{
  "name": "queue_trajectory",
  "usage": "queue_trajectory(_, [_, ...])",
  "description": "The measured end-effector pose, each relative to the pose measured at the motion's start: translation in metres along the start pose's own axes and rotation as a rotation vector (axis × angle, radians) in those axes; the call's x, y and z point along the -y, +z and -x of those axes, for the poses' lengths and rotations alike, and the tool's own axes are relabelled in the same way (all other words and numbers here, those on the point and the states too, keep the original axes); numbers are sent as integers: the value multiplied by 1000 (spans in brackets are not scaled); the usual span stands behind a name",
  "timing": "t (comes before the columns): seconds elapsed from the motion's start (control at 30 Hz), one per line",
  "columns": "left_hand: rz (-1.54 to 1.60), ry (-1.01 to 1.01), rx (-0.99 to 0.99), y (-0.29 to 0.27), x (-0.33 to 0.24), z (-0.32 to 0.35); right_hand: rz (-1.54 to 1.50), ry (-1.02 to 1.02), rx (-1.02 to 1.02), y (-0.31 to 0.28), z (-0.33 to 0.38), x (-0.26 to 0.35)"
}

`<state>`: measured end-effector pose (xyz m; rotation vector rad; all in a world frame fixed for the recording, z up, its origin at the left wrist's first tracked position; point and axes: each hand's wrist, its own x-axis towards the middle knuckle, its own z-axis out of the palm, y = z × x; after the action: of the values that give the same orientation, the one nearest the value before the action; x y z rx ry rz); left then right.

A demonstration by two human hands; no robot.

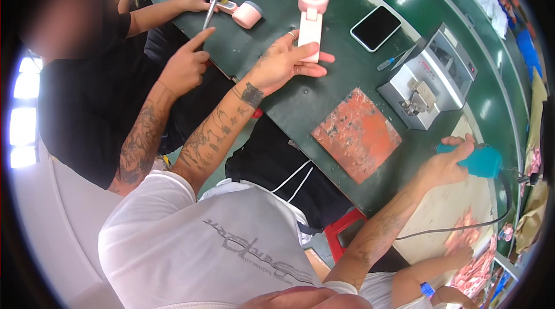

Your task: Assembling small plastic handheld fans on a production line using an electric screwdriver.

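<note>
I see the left hand [286, 60] with fingers closed on a pink handheld fan [311, 20] upright on the green table [324, 101]. The right hand [448, 161] grips a teal electric screwdriver [481, 160] beside the orange mat [356, 134].

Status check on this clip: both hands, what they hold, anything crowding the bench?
Left hand grips pink handheld fan, upright on green table. Right hand wraps teal power tool. Co-worker's hand close at left; orange mat between hands.
</note>
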<state>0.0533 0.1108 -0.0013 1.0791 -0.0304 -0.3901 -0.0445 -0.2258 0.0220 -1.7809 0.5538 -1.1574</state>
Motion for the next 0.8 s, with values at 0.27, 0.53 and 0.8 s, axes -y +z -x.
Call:
queue_trajectory(0.27, [-1631, 629, -484, -44, -12, -45, -117, 34, 41, 2, 3, -8])
queue_trajectory(0.53, [-1165, 1032, -230, 27, -12, -56, -230, 77, 38, 0, 3, -10])
queue_trajectory(0.8, [-778, 814, -451, 36, 21, -136, -118, -192, 116, 3, 6, -18])
